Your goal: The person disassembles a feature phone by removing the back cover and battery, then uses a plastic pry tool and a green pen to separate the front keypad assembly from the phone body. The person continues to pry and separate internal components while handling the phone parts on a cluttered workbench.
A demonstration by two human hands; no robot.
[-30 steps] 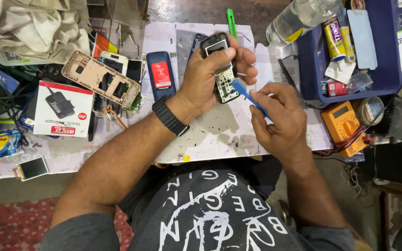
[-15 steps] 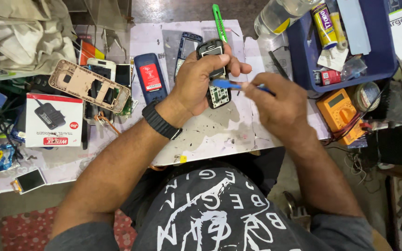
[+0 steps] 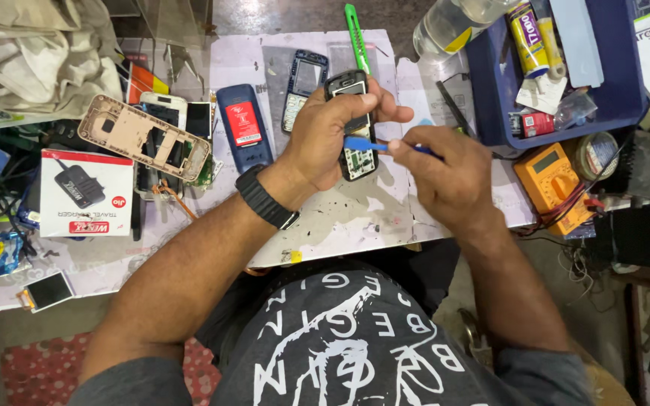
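My left hand (image 3: 332, 131) grips a small opened mobile phone (image 3: 355, 154) with its circuit board showing, held just above the white work mat (image 3: 355, 218). My right hand (image 3: 445, 173) holds a thin blue tool (image 3: 362, 144), its tip lying across the phone's board. A black watch is on my left wrist. A blue phone body (image 3: 244, 124) and a black keypad frame (image 3: 304, 86) lie on the mat, left of the held phone.
A beige phone shell (image 3: 141, 143) and a white boxed charger (image 3: 84, 192) sit at left. A green cutter (image 3: 356, 34) lies at the back. A blue tray (image 3: 566, 113) with glue tubes and an orange multimeter (image 3: 554, 184) are at right.
The blue tool's tip has slid further left across the phone's board. The view has drifted slightly, and both hands stay on the phone.
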